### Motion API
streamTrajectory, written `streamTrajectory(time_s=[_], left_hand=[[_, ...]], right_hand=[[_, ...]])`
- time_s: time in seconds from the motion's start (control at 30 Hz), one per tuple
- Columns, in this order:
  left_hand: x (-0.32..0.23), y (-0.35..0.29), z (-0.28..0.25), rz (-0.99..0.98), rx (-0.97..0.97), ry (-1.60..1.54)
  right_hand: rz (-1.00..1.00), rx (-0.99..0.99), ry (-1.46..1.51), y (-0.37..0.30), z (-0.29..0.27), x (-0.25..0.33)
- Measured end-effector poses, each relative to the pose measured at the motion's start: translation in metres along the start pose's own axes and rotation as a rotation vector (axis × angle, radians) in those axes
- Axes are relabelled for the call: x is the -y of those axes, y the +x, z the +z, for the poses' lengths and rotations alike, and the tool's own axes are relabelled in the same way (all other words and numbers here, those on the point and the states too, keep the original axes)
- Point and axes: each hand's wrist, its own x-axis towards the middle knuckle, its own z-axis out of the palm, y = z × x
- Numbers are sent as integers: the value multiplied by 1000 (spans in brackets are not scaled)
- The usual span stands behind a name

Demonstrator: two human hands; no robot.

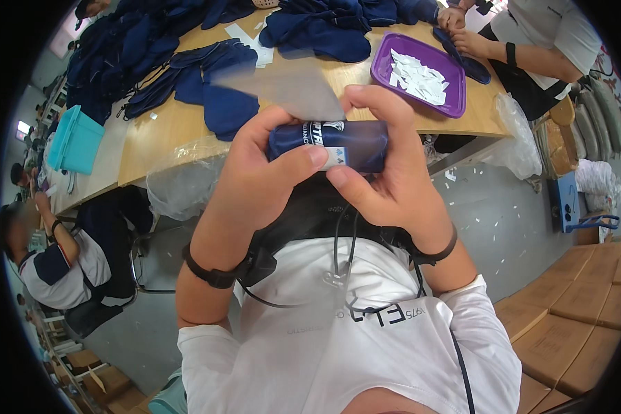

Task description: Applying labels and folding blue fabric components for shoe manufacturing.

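Navy roll [339, 140], long axis sideways (nearly level)

A wooden table [174, 132] carries navy cloth pieces [317, 34], white paper [261, 52] — and a purple tray [454, 103].

Ends of the dark blue cylindrical roll [367, 141] partly hidden by my hands [250, 165], a translucent plastic flap [293, 88] blurred beyond them, a white-shirted co-worker [555, 31] cut off above, brown cardboard boxes [559, 338] cropped by the dark right rim
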Motion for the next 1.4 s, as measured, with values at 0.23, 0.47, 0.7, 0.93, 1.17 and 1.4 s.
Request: streamTrajectory(time_s=[0.23, 0.47, 0.7, 0.93, 1.17, 1.4], left_hand=[[8, 1, -5, 81, 95, 22], [10, 16, -12, 633, 105, 689], [8, 15, -2, 881, 55, 822], [17, 17, -6, 906, 19, 764], [-1, 12, 0, 950, 74, 1007], [5, 6, -12, 755, 161, 754]], right_hand=[[191, 78, -124, -3, -2, 10], [342, 30, -46, -4, -3, 12], [229, 22, -46, -3, -5, 6], [256, 19, -52, -2, -1, 7], [478, 30, 143, -8, 0, 12], [118, 256, -124, -3, -18, 5]])
